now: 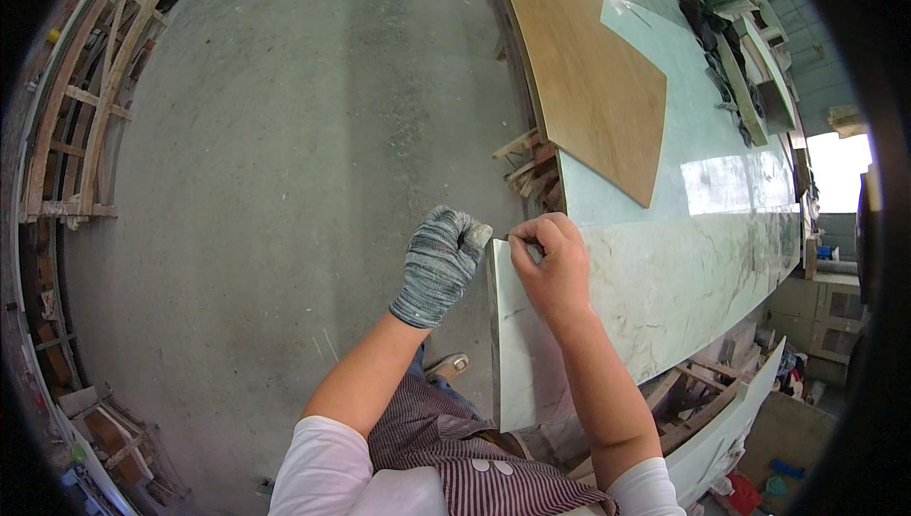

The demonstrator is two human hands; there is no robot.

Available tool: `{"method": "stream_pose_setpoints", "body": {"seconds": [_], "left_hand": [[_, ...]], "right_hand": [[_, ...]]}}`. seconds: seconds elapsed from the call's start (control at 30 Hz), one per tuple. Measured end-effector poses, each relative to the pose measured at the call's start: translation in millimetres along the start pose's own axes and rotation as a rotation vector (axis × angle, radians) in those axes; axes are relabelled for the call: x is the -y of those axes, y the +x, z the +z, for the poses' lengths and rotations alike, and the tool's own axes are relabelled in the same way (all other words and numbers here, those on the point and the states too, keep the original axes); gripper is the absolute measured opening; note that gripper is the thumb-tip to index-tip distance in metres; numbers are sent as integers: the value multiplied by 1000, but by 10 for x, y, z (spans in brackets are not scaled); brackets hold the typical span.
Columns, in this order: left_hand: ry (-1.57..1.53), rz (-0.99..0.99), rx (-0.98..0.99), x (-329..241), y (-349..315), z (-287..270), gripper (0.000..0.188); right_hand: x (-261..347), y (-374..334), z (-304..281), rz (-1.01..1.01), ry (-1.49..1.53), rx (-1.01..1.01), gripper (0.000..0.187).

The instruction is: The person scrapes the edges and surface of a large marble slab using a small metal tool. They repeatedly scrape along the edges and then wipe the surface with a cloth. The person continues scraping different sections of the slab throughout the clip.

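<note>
My left hand (pixel 439 267) wears a grey striped knitted glove, with a pale thumb tip pointing right. Its fingers are curled closed just left of the slab corner, and what they hold, if anything, is hidden. Bare, my right hand (pixel 553 265) bends over the corner of a white marble-look slab (pixel 664 298) with grey veining. Its thumb and forefinger pinch together at the slab's end edge; a small dark bit shows there, too small to name. A narrow gap separates the two hands.
Beyond the slab lie a brown wood-look panel (pixel 598 80) and a glossy pale slab (pixel 707 127). Wooden frames (pixel 95 89) line the left side of the concrete floor (pixel 256 184). Below right, another pale slab (pixel 735 445) leans by timber framing (pixel 697 397).
</note>
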State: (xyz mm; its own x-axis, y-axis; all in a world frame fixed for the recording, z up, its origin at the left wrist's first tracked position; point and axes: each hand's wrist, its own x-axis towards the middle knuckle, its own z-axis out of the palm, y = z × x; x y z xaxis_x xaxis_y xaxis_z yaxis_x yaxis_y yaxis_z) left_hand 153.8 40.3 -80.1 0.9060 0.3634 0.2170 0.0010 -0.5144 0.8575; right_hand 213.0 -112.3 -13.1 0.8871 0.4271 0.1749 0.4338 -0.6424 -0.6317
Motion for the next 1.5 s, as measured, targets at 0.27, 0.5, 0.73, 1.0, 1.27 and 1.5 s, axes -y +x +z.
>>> {"method": "stream_pose_setpoints", "body": {"seconds": [0.27, 0.5, 0.73, 1.0, 1.27, 1.5], "left_hand": [[-18, 30, -33, -15, -107, 15, 13], [-42, 12, -42, -76, -222, 30, 13], [-87, 11, -47, -152, -356, -6, 13], [-57, -17, -61, -190, -583, 24, 13], [-73, -17, -64, -273, -850, 36, 14], [-35, -1, -24, -337, -1090, 11, 10]], "right_hand": [[-22, -48, -7, -74, 0, -27, 13], [-43, -138, -39, -65, -10, -13, 15], [-41, -260, -71, -57, -13, -3, 16], [-84, -410, -117, -121, 1, 26, 15], [-40, -635, -214, -108, -11, 65, 13], [-31, -845, -290, -102, -11, 99, 12]]}}
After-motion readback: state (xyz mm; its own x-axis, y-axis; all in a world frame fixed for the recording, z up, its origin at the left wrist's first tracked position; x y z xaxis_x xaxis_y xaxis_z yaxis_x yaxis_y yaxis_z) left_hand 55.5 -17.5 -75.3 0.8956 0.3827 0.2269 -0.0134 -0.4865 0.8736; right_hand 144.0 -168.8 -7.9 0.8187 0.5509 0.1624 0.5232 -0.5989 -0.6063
